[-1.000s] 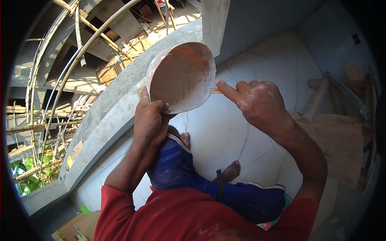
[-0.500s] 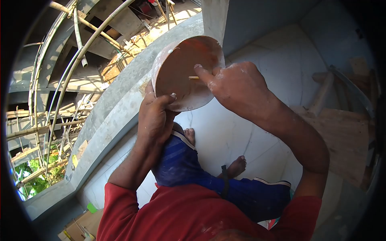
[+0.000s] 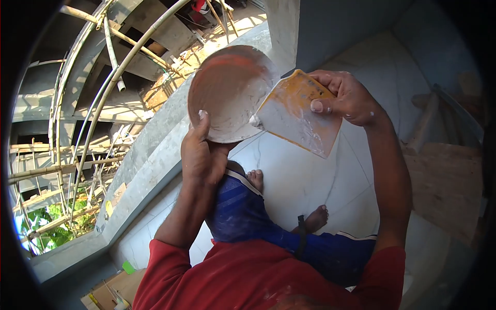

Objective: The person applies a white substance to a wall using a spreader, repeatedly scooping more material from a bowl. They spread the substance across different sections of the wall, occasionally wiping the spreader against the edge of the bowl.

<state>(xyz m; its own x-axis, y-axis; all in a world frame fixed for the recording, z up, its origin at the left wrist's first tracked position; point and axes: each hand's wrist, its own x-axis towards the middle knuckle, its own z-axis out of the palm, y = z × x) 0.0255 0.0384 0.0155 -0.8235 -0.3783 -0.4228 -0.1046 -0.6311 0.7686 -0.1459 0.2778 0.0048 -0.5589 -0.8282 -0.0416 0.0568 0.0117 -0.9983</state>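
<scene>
Showing left hand (image 3: 200, 155) with fingers clamped on the bowl's (image 3: 235, 95) near rim, right hand (image 3: 347, 99) pinching a yellow scraper (image 3: 305, 116) between thumb and fingers beside the bowl, dark marks on the scraper illegible, white paste (image 3: 256, 122) at its corner.

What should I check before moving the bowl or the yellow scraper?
1. Left hand on the bowl, thumb over the rim: ok.
2. Right hand on the yellow scraper, thumb on its face: ok.
3. Scraper face clean: not ok, smeared white.
4. White lump at the scraper's corner: ok, present.
5. Scraper clear of the rim: cannot tell, they overlap in view.
6. Fingers under the bowl well placed: cannot tell, mostly hidden.
</scene>
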